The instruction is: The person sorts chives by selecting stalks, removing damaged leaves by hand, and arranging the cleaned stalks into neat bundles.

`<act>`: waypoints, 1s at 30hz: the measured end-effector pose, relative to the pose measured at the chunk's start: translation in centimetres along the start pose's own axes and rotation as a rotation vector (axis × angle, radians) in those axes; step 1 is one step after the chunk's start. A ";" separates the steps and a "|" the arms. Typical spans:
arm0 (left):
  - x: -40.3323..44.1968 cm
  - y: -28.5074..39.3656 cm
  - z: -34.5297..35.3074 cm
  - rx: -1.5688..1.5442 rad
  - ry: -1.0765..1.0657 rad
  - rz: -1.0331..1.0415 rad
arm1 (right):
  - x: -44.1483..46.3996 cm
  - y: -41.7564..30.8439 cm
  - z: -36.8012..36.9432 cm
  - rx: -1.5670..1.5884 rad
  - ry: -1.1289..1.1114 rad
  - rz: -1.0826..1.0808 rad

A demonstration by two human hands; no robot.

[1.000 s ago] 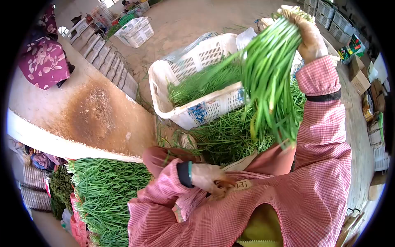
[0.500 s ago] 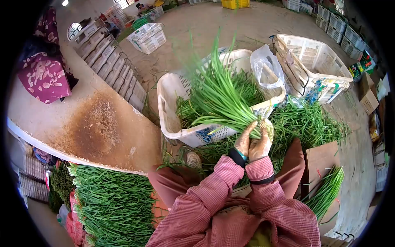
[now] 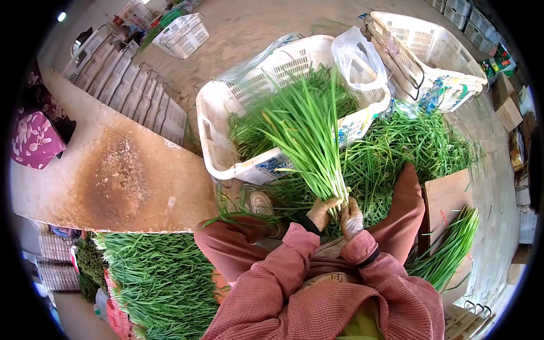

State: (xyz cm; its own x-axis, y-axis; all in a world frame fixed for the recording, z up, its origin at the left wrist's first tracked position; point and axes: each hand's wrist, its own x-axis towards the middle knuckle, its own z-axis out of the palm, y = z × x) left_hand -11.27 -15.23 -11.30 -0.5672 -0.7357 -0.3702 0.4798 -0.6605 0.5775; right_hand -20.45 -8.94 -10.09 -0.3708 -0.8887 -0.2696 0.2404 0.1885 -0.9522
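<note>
I see both hands at the root end of one bunch (image 3: 311,133), the stems narrowing between them. The left hand (image 3: 322,214) is clamped on the stems, fingers curled in and thumb across the front; I can't make out its fingertips behind them. The right hand (image 3: 352,219) closes on the same stems from the other side, just beside the left, its fingers close together with almost no gap.

The bunch tilts up and away, its leaves fanning over the near edge of the crate (image 3: 211,141), where more greens (image 3: 249,133) lie. A clear bag (image 3: 354,54) hangs at the crate's far right corner. To my right, a smaller bunch (image 3: 456,249) lies slantwise on the board (image 3: 445,190), its upper end by the board's right edge.
</note>
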 end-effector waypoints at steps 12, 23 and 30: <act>-2.3 0.3 2.0 0.145 0.252 0.209 | 5.0 -7.4 2.3 -0.531 -0.283 -0.005; -4.5 1.2 -1.6 -0.073 0.134 -0.106 | 5.7 -5.6 5.5 -0.295 -0.226 0.372; -4.8 0.4 -1.3 -0.151 0.081 -0.027 | 4.7 -6.9 2.1 -0.282 0.183 -0.211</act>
State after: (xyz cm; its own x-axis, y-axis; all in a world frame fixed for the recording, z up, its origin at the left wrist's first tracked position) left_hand -7.49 -12.13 -10.24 -0.5280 -0.7232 -0.4451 0.5636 -0.6905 0.4534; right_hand -21.99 -15.29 -4.53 -0.5454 -0.8360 -0.0607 -0.1045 0.1396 -0.9847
